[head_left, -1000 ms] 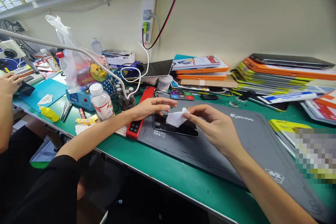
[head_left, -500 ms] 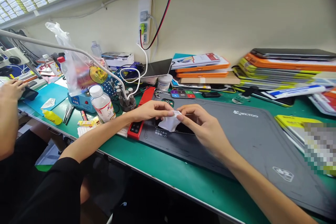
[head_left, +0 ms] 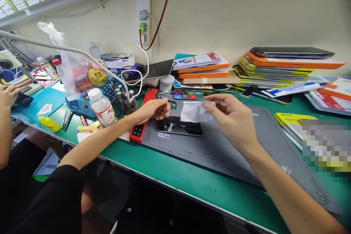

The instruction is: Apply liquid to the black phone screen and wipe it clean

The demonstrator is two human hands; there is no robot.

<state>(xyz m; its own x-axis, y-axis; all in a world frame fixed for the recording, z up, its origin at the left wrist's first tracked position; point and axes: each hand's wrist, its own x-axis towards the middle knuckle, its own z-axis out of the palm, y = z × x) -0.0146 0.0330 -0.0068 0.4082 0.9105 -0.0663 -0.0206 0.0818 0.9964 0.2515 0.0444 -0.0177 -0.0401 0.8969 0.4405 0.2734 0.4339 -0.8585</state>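
Observation:
My right hand pinches a white wipe by its right edge between thumb and fingers. The wipe hangs spread out above a phone with a dark, glossy screen, hiding part of its far side. Glare and reflections show on the screen. The phone lies flat on a grey work mat. At the phone's upper left corner hovers my left hand, its fingers loosely bent, apart from the wipe and with nothing visible in them.
A red control panel borders the mat's left side. Beyond it stand a white-capped bottle and a screwdriver holder. Stacked boxes line the wall. At far left, a co-worker's hand holds a dark device.
My left hand has let go of the wipe and moved left. My right hand has drawn the wipe right and up, unfolding it and uncovering more of the phone. The view has shifted slightly.

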